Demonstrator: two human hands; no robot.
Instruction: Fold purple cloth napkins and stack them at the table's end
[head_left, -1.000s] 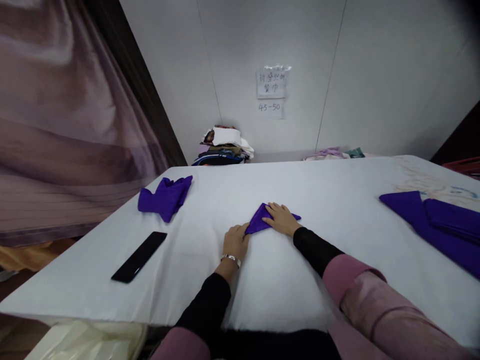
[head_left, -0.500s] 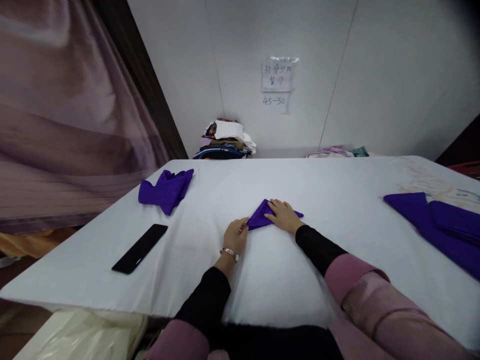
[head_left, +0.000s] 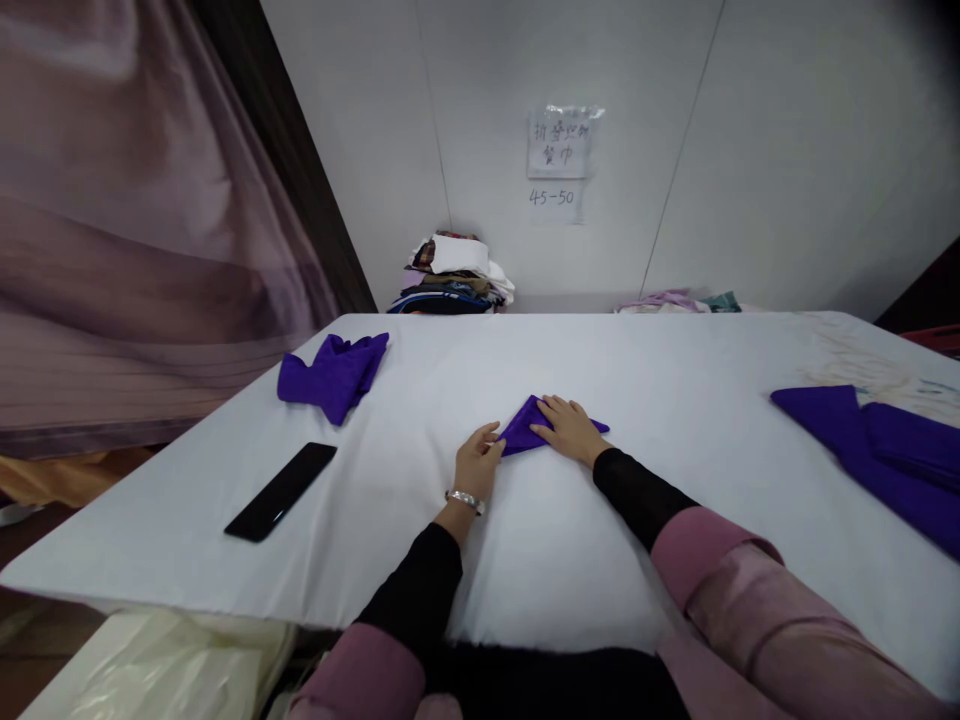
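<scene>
Purple cloth (head_left: 523, 430) under right hand (head_left: 568, 430), left hand (head_left: 478, 463) at corner.

Phone (head_left: 281, 492) left of hands (head_left: 525, 447)

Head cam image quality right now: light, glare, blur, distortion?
Head view: dim, soft light, wall greyish; upper right corner dark; small glint on the black slab; sheen on the plastic bag; pink sleeve looks stretched toward the corner; hands on the purple cloth readable, fine finger detail soft.
</scene>
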